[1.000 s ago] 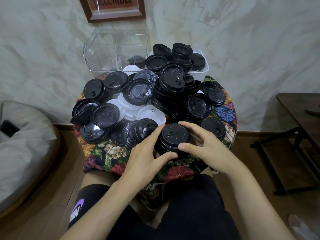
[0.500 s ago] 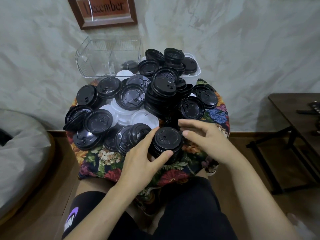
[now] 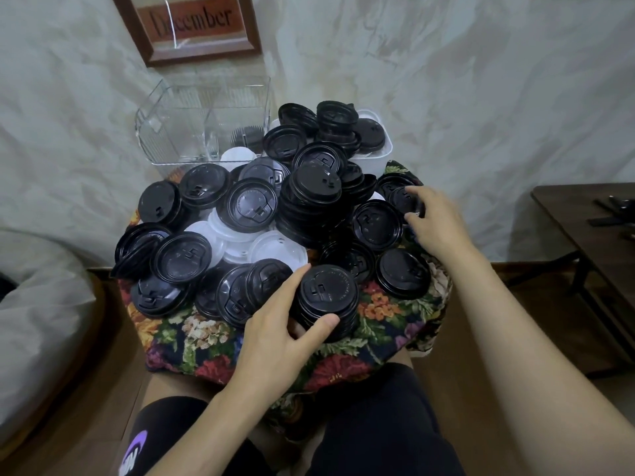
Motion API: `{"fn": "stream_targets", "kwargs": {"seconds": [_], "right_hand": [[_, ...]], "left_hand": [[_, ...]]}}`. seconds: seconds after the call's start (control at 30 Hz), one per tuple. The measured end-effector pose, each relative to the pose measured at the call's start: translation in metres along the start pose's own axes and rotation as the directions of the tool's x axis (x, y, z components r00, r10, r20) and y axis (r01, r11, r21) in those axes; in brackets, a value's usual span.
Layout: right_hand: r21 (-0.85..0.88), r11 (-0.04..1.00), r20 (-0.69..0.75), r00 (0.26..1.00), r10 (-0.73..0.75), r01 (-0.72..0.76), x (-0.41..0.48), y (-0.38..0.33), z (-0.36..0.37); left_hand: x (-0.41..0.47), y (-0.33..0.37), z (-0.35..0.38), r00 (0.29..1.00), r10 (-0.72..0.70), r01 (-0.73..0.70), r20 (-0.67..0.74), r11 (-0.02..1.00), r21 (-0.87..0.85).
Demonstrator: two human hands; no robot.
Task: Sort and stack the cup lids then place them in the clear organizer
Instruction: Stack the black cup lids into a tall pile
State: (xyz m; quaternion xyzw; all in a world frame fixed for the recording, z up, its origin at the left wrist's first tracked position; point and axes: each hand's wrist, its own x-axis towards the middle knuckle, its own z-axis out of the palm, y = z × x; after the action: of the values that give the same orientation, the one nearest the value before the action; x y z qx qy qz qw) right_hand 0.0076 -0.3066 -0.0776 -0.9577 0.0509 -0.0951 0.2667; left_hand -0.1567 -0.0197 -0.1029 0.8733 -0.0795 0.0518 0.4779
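A short stack of black lids [image 3: 326, 300] stands on the near side of the flowered cloth [image 3: 378, 314]. The left hand [image 3: 275, 341] holds this stack. Its thumb presses the near side and its fingers curl round the left and far side, so the stack sits right between them. The top lid faces up.

Loose black lids [image 3: 182, 259] lie all round the stack, some flat and some leaning on each other. A few white lids [image 3: 275, 249] peek out in the middle of the heap. Behind them is a tall pile of black lids [image 3: 312, 197] that leans a bit.

The right hand [image 3: 433, 221] is farther back, on the right side of the cloth, well apart from the stack. Its fingers bend over the top of a small lid [image 3: 400, 201] and its thumb sits under the near edge, so the lid is pinched between them. It is hard to tell if this lid is off the heap.

At the back left stands the clear organizer [image 3: 206, 125], touching the wall. A few dark lids [image 3: 245, 137] show through its right part. Just beside it, to the right, is a white tub [image 3: 381, 156] heaped with more black lids.

On the wall hangs a framed sign [image 3: 189, 25] that says December. A dark table [image 3: 584, 228] is off to the right, and a grey cushion [image 3: 34, 321] is on the left.
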Motion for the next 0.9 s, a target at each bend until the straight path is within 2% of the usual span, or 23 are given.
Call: {"fn": "stream_targets", "kwargs": {"seconds": [0.1,0.2,0.33,0.43,0.53,0.67,0.77,0.9], "right_hand": [[-0.063,0.998,0.089,0.995,0.034,-0.029,0.013,0.007,0.006],[-0.050,0.999,0.074,0.997,0.020,-0.017,0.016,0.008,0.007],[0.152,0.983,0.039,0.995,0.093,-0.098,0.013,0.012,-0.001],[0.401,0.910,0.020,0.993,0.113,-0.111,-0.004,0.006,-0.018],[0.561,0.825,0.054,0.997,0.048,-0.070,-0.043,-0.020,-0.041],[0.617,0.786,0.209,0.959,-0.193,0.024,-0.103,-0.057,-0.052],[0.615,0.787,0.340,0.884,-0.320,0.048,-0.133,-0.076,-0.040],[0.503,0.851,0.351,0.864,-0.360,0.150,-0.141,-0.083,-0.021]], "left_hand": [[0.000,0.000,0.000,1.000,-0.005,0.005,0.003,1.000,-0.013],[0.001,-0.001,0.000,1.000,0.001,-0.001,0.008,1.000,-0.015],[0.001,-0.001,0.000,1.000,0.004,-0.004,0.013,1.000,-0.016],[0.001,-0.002,0.000,1.000,0.009,-0.009,0.006,1.000,-0.019],[0.001,-0.002,0.000,1.000,0.028,-0.028,0.004,0.999,-0.028],[0.000,-0.001,0.000,0.999,0.041,-0.041,0.002,0.998,-0.046],[0.000,0.001,-0.002,0.998,0.064,-0.064,0.005,0.997,-0.045],[0.000,0.001,-0.003,0.996,0.085,-0.084,0.011,0.995,-0.060]]}}
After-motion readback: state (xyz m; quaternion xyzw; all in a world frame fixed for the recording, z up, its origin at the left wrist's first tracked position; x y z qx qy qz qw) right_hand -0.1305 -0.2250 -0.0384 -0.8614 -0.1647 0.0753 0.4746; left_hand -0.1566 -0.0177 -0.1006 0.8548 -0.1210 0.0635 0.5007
